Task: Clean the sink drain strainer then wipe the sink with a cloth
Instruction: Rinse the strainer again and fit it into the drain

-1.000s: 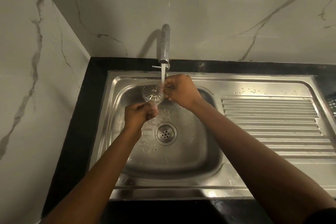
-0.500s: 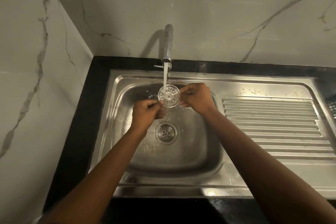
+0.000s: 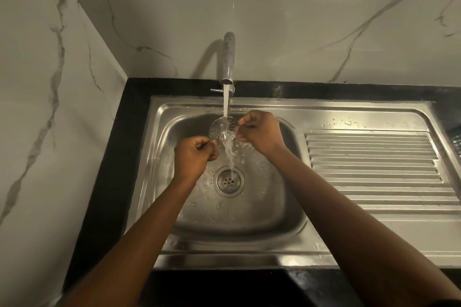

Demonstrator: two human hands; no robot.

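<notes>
The round metal drain strainer point(image 3: 222, 128) hangs over the sink basin point(image 3: 272, 209), right under the running tap point(image 3: 229, 57). Water streams through it and down to the drain hole point(image 3: 228, 181). My right hand point(image 3: 259, 129) pinches the strainer's right edge. My left hand point(image 3: 194, 158) sits lower left with its fingers curled, its fingertips at the strainer's lower left edge. No cloth is in view.
A ribbed steel draining board point(image 3: 374, 164) lies right of the basin. Black countertop point(image 3: 109, 182) borders the sink, with marble walls behind and to the left. A dark basket edge point(image 3: 455, 142) shows at the far right.
The strainer stays under the stream, its face now tilted. My left hand has dropped slightly down and left. More water now splashes into the basin.
</notes>
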